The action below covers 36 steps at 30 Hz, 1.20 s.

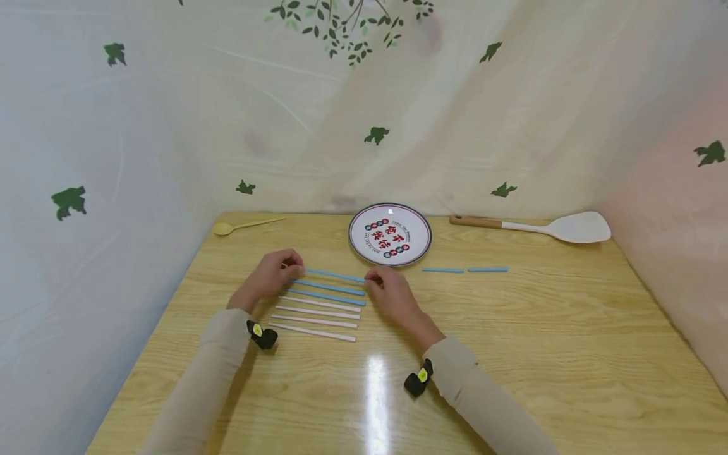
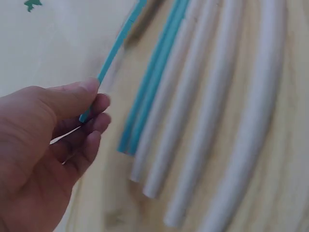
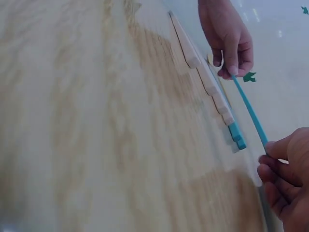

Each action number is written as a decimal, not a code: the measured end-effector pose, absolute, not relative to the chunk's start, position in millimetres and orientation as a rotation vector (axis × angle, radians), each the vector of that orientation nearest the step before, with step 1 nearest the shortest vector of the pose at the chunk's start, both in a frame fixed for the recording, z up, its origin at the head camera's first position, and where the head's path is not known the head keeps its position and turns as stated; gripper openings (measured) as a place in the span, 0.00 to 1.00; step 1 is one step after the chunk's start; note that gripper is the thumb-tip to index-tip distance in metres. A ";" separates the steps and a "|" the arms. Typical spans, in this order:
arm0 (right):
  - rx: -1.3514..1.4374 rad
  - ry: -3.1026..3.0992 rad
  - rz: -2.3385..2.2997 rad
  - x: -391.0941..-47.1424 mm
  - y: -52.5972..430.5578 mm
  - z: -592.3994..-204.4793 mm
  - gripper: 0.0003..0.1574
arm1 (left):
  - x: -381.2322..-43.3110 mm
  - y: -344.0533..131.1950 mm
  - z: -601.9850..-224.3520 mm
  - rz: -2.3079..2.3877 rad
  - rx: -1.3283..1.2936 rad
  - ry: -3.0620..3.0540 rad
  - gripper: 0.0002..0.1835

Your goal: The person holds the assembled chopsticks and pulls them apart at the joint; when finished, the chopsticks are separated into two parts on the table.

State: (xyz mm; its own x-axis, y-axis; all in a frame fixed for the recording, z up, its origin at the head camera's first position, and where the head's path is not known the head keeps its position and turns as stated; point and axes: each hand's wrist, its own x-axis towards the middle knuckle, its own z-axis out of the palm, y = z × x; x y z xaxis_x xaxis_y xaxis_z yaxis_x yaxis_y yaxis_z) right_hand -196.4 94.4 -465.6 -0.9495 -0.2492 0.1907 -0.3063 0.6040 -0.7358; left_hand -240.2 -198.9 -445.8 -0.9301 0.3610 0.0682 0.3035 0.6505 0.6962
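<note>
While two tan sleeves (image 1: 193, 385) stretch over the wood table (image 1: 569, 379), a small black box (image 1: 419, 379) with a yellow spot sits on each wrist. Between the arms lie four white sticks (image 1: 314, 321), side by side with small gaps. Next come two blue sticks (image 1: 328, 287), close together and pointing much the same way. Past those is one more blue one, the held stick (image 1: 335, 275) — and both hands have it. The left hand (image 1: 273, 275) pinches its left end between thumb and fingers, so that grip is narrow. The right hand (image 1: 395, 296) pinches the right end, narrow too. It is hard to tell whether this stick touches the table.

Off to the right, two short sticks (image 1: 487, 270), also blue, lie end to end with a little gap. Farther back, a round plate (image 1: 419, 232) with red signs rests in the middle. A yellow spoon (image 1: 224, 229) is at the left, and a white spatula (image 1: 580, 227) with a brown handle is at the right. Behind everything hangs a pale cloth (image 1: 318, 126) — it has green birds (image 1: 376, 136) and leaves (image 1: 358, 47) on it.
</note>
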 end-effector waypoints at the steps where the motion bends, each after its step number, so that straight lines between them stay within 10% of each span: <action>1: 0.473 -2.747 1.293 -195.3 95.5 -462.9 0.06 | -239.7 -197.9 -442.4 1.156 0.570 2.776 0.04; 36: 0.868 -2.675 1.033 -173.5 123.2 -402.1 0.07 | -199.2 -91.3 -379.1 0.889 1.134 2.708 0.04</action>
